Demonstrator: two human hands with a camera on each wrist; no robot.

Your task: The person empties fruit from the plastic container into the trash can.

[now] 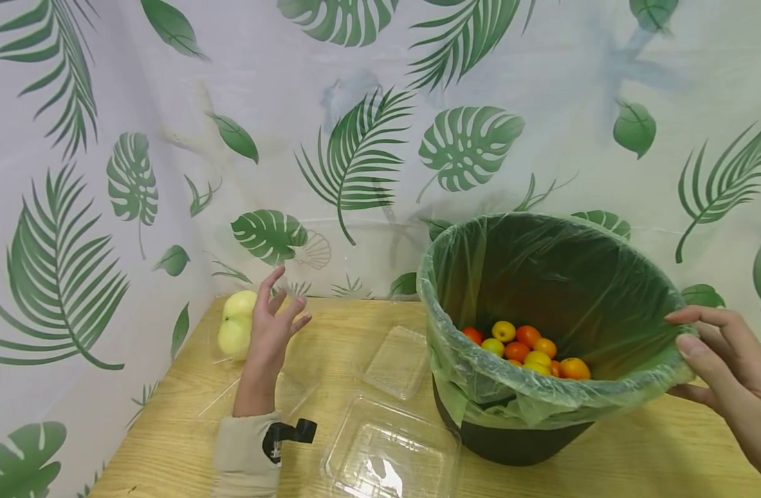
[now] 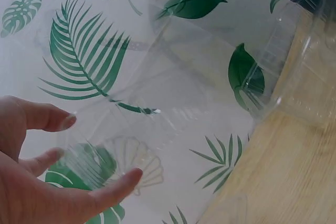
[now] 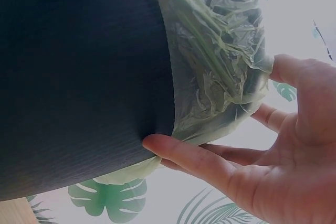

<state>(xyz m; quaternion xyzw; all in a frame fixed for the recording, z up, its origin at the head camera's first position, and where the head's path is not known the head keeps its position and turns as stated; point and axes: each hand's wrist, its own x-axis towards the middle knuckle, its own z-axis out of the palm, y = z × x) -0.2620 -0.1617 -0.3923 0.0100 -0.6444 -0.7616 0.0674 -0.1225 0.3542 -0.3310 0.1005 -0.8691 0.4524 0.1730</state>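
Note:
My right hand (image 1: 738, 377) grips the rim of a black trash bin (image 1: 511, 439) lined with a thin green bag (image 1: 536, 408). In the right wrist view, the thumb and fingers (image 3: 194, 161) lie on either side of the bagged rim. The bin tilts toward me, and several small red, orange and yellow fruits (image 1: 528, 337) show inside. My left hand (image 1: 271, 328) is raised over the table's left side, fingers spread. Clear plastic (image 2: 173, 93) overlaps the space before its fingertips in the left wrist view; I cannot tell whether they touch it.
Pale yellow-green fruits (image 1: 236, 325) sit in clear packaging at the back left. A clear plastic tray (image 1: 398, 363) and a larger clear container (image 1: 389, 449) lie left of the bin on the wooden table (image 1: 331, 315). Leaf-printed sheeting (image 1: 380, 83) hangs behind.

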